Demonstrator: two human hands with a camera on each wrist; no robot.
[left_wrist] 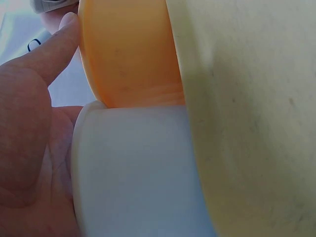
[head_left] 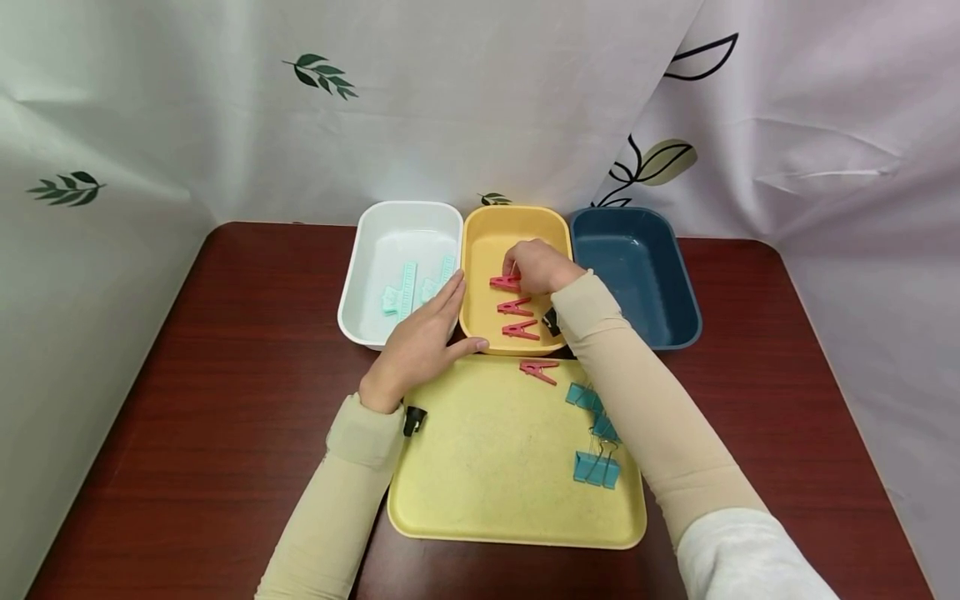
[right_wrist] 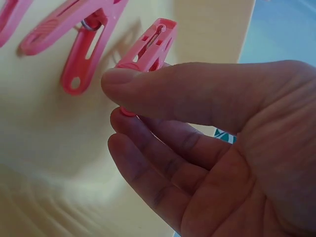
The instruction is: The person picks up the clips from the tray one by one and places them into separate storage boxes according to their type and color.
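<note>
My right hand (head_left: 542, 267) is inside the yellow bin (head_left: 483, 242), pinching a pink clothespin (right_wrist: 157, 44) between thumb and fingers, close over the bin floor. Two more pink clothespins (head_left: 515, 307) lie in a column in front of it in the same bin. My left hand (head_left: 420, 346) rests with straight fingers across the near rims of the white bin (head_left: 378, 242) and the yellow one, its thumb at the yellow bin's front corner. Another pink clothespin (head_left: 538, 371) lies at the far edge of the yellow tray (head_left: 487, 475).
Several teal binder clips (head_left: 596, 471) lie on the tray's right side, partly under my right forearm. Mint-green clips (head_left: 407, 287) lie in the white bin. A dark blue bin (head_left: 622, 250) stands at the right of the row, before a patterned curtain (head_left: 450, 100).
</note>
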